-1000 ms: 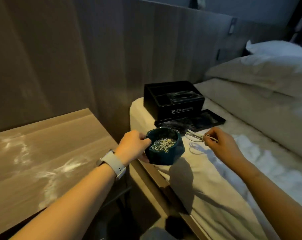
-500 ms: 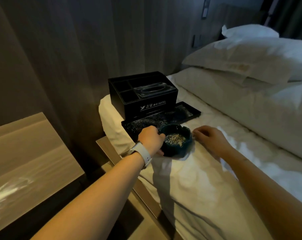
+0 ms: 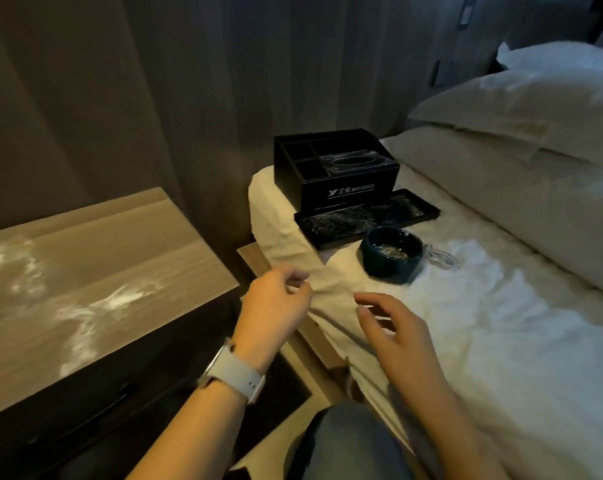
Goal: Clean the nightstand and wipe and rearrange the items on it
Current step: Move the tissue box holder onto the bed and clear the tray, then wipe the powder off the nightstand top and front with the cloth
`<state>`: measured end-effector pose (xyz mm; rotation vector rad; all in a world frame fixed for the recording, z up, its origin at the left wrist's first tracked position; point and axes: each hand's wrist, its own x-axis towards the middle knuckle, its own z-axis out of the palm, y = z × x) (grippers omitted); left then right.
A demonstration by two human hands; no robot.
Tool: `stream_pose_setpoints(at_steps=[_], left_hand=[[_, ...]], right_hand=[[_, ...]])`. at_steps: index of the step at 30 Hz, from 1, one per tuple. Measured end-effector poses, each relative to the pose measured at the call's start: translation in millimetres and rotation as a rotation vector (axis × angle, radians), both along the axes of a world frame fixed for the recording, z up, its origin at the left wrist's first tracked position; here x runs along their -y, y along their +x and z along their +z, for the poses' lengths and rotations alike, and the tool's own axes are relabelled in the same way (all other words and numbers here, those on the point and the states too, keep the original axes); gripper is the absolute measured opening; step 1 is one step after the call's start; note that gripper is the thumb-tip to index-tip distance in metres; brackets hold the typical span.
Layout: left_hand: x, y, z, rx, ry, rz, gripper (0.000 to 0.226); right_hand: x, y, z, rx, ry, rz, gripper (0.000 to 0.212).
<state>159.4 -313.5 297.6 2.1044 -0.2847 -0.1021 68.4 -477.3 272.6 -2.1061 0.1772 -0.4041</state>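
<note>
The wooden nightstand (image 3: pixel 85 271) at the left has a bare top with pale streaks on it. On the bed's near corner stand a black organiser box (image 3: pixel 331 168), a flat black tray (image 3: pixel 369 218) and a dark teal ashtray (image 3: pixel 392 254) holding pale grit. A thin clear item (image 3: pixel 442 258) lies just right of the ashtray. My left hand (image 3: pixel 276 306), with a white watch on the wrist, hovers over the bed's edge with loosely curled fingers and holds nothing. My right hand (image 3: pixel 393 327) hangs beside it, fingers relaxed, also empty.
White bedding (image 3: pixel 501 341) covers the bed, with pillows (image 3: pixel 535 109) at the back right. A dark panelled wall (image 3: pixel 154 81) runs behind the nightstand. A narrow gap and the wooden bed frame (image 3: pixel 251 254) lie between nightstand and bed. My knee (image 3: pixel 345 441) shows at the bottom.
Both hands have let go and drawn back toward me. The ashtray now stands alone on the bedding by the tray, with the thin item beside it.
</note>
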Motion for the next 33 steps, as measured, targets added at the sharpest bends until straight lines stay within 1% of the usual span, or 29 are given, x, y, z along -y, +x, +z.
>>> stream_pose_setpoints(at_steps=[3, 8, 11, 14, 19, 23, 27, 30, 33], left_hand=[[-69, -43, -9, -0.05, -0.047, 0.109, 0.02], [-172, -104, -40, -0.102, -0.046, 0.314, 0.019], [-223, -133, -62, -0.155, -0.063, 0.411, 0.019], [-259, -155, -81, -0.152, -0.063, 0.515, 0.02], [-304, -177, -106, -0.139, -0.055, 0.637, 0.021], [-320, -183, -114, -0.123, -0.087, 0.7, 0.023], [-331, -189, -114, -0.125, -0.069, 0.752, 0.025], [-337, -195, -109, -0.114, -0.095, 0.78, 0.025], [-340, -200, -98, -0.03, -0.061, 0.779, 0.026]], right_hand=[[-57, -19, -9, -0.03, -0.006, 0.133, 0.025], [-141, -43, -27, -0.075, -0.028, 0.324, 0.026], [-189, -48, -36, -0.111, -0.055, 0.404, 0.026], [-233, -44, -46, -0.144, -0.119, 0.467, 0.028], [-294, -28, -68, -0.153, -0.283, 0.571, 0.033], [-319, -5, -83, -0.071, -0.411, 0.583, 0.038], [-342, 21, -102, -0.035, -0.593, 0.584, 0.032], [-351, 26, -114, 0.027, -0.566, 0.498, 0.022], [-350, 24, -118, 0.044, -0.5, 0.466, 0.017]])
